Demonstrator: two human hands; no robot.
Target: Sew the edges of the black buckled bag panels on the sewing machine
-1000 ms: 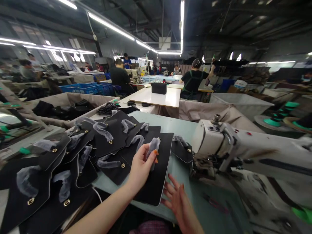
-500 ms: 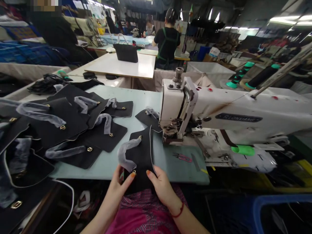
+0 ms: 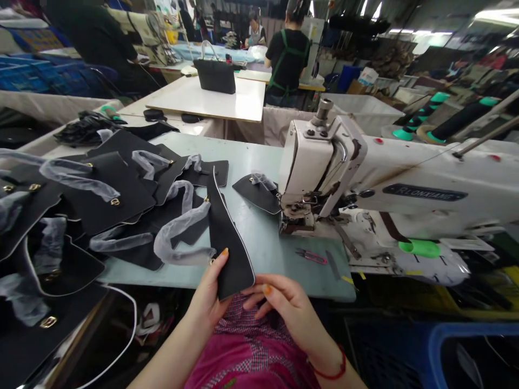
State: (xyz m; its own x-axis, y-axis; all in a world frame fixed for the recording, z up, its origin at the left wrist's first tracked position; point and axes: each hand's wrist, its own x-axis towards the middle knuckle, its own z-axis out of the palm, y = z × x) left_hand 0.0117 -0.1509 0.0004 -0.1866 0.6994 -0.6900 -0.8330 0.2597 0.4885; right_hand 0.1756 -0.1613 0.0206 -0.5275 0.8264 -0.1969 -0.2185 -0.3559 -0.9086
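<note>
A black bag panel [image 3: 232, 254] with pale edging is tilted up over the table's front edge. Its handle [image 3: 172, 240], wrapped in whitish plastic, loops out to the left. My left hand [image 3: 213, 292] is closed on the panel's lower left part, thumb on top beside a gold buckle. By the lower right corner is my right hand [image 3: 284, 302], fingers apart and partly curled, not gripping; whether a fingertip touches the panel I cannot tell. Another black panel [image 3: 257, 194] with a wrapped handle lies beside the sewing machine [image 3: 312, 162].
Several black panels [image 3: 117, 189] with wrapped handles overlap on the left of the table [image 3: 259, 265]. Pink thread snips [image 3: 311, 256] lie near the machine. A blue crate [image 3: 436, 346] stands low at right. Beyond, a black bag [image 3: 217, 75] sits on a white table; a person [image 3: 287, 54] stands behind.
The panel has turned and tipped up to the left, its handle swinging outward. My right hand has let go of its right edge and moved slightly right; my left hand still holds it.
</note>
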